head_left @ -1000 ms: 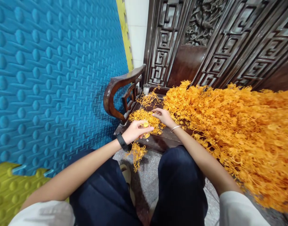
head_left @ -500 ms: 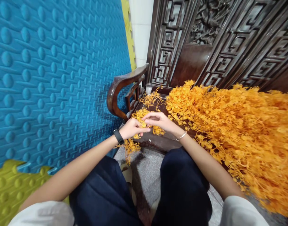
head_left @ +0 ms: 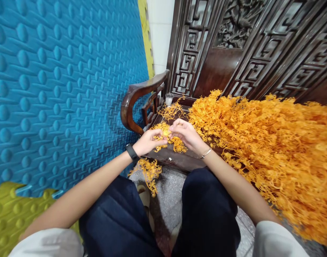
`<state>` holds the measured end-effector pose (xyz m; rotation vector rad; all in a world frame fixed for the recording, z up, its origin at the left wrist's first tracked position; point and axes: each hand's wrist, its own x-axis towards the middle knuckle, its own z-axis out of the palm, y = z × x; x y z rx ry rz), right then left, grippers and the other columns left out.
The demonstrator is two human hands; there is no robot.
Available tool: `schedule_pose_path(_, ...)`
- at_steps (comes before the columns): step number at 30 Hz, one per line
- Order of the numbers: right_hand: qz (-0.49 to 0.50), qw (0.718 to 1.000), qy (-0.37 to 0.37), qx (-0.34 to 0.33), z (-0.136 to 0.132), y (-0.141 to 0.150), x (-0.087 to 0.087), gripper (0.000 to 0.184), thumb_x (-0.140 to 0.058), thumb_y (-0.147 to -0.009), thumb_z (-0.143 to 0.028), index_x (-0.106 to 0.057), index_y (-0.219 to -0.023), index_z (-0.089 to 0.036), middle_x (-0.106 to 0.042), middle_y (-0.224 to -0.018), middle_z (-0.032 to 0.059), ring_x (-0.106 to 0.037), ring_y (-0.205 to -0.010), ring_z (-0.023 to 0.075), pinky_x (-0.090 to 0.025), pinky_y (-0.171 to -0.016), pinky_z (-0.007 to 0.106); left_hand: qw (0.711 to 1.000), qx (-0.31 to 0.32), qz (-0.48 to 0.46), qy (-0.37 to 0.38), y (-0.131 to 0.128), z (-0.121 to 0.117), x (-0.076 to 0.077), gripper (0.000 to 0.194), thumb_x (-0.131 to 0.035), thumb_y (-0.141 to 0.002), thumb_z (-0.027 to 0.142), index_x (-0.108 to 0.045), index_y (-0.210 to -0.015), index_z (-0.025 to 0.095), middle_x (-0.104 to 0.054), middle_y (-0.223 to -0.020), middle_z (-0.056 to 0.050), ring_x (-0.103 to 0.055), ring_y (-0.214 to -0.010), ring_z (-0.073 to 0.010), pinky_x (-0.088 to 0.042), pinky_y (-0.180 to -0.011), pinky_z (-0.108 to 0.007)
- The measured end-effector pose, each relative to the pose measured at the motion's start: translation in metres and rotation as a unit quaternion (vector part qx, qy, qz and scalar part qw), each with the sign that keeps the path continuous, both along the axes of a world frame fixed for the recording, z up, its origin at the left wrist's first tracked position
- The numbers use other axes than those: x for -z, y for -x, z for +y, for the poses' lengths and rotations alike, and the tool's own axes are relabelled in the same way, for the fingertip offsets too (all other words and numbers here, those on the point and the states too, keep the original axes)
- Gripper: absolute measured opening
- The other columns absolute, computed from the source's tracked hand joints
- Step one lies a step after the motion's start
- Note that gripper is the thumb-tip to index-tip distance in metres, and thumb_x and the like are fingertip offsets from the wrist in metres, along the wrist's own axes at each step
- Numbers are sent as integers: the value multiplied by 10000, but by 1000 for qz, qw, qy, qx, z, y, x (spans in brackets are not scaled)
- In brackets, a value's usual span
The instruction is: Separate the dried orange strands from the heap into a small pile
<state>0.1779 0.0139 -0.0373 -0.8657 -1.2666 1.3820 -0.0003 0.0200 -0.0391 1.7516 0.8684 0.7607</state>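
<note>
While the blue foam mat [head_left: 59,89] stands like a wall along the left side, a yellow-green mat section [head_left: 21,210] fills the lower left corner, its toothed edge meeting the blue. Right of them, the curved wooden armrest [head_left: 128,103] of a dark bench reaches forward. A cluster of orange sprigs [head_left: 149,173] hangs below the left hand, above the speckled floor [head_left: 165,189]; where its upper end is held is hidden. The left hand [head_left: 148,142], with a black band [head_left: 131,152] on its wrist, has its thumb and fingers curled around a small yellow piece [head_left: 165,132], which sits between the two hands, above the front part of the bench seat [head_left: 179,159]. Loose orange sprigs [head_left: 179,145] lie on the seat behind and beneath the fingers. Farther back, a small clear cup [head_left: 169,99] stands near the corner, just beside a thin tangle of orange stems [head_left: 172,111]. The right hand [head_left: 185,134], a silver bracelet [head_left: 206,153] at its wrist, brings bent fingertips to the piece's right side; whether they are closed on it cannot be told. Right of that hand, a large heap of orange strands [head_left: 272,142] spreads along the bench, in front of the carved wooden backrest [head_left: 219,67].
</note>
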Motion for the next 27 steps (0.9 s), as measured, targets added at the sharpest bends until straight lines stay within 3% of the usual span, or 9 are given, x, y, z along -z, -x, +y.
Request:
schedule_pose_path(2,4,1000,7,-5,0,-2,-1,254,-748,-646,-273,-515,-693,-184,-637,-652,-27,-590,-576,92,-484,-625,257,1000,0,0,-4,0,0,-2,222,-666,-691,330,-577,-710,128,-581,-748,-7,-525,-688,-115,-418,-618,-229)
schedule_pose_path(7,-38,997,-5,-65,-3,-1,-3,232,-680,-731,-364,-549,-811,-190,-641,-722,-10,-598,-626,98,-491,-634,262,998,10,51,-24,2,-2,2,264,-615,-735,383,-610,-707,121,-541,-573,18,-482,-541,-103,-370,-540,-228)
schedule_pose_path(11,-153,982,-80,-76,-8,4,-3,295,-782,-619,-288,-579,-804,-179,-594,-735,-18,-560,-665,96,-463,-636,249,992,-15,100,-73,3,-3,8,326,-625,-704,414,-551,-568,128,-432,-487,43,-375,-499,-82,-283,-487,-214)
schedule_pose_path(13,-172,976,-105,-83,-10,6,-3,272,-778,-628,-288,-581,-777,-174,-586,-750,-10,-553,-687,105,-461,-650,262,993,-10,97,-70,3,-2,8,360,-646,-678,438,-514,-538,133,-408,-486,50,-358,-501,-77,-266,-483,-209)
schedule_pose_path(17,-122,983,-123,-52,-10,6,-4,238,-753,-667,-303,-555,-695,-173,-567,-744,-13,-541,-691,106,-455,-668,277,997,-24,50,-48,2,-3,3,371,-742,-586,422,-537,-719,143,-417,-498,80,-379,-486,-71,-292,-487,-199)
schedule_pose_path(20,-82,988,-130,-28,-8,6,-5,231,-753,-670,-297,-559,-662,-170,-581,-754,-6,-552,-734,108,-454,-722,284,999,-35,15,-29,0,-6,-2,398,-684,-673,444,-526,-898,156,-436,-472,92,-405,-445,-78,-308,-472,-199)
schedule_pose_path(23,-59,990,-131,3,-7,7,-5,245,-762,-655,-306,-555,-651,-174,-593,-767,-5,-558,-756,110,-457,-735,283,999,-32,6,-25,-1,-9,-5,317,-607,-757,435,-525,-896,161,-412,-436,97,-370,-402,-68,-274,-443,-196)
schedule_pose_path(27,-64,992,-103,30,-8,7,-5,280,-753,-664,-348,-529,-663,-179,-575,-682,-24,-520,-606,83,-435,-590,250,999,-38,2,-33,-3,-9,-6,232,-604,-767,374,-558,-829,155,-387,-425,96,-335,-394,-57,-253,-436,-198)
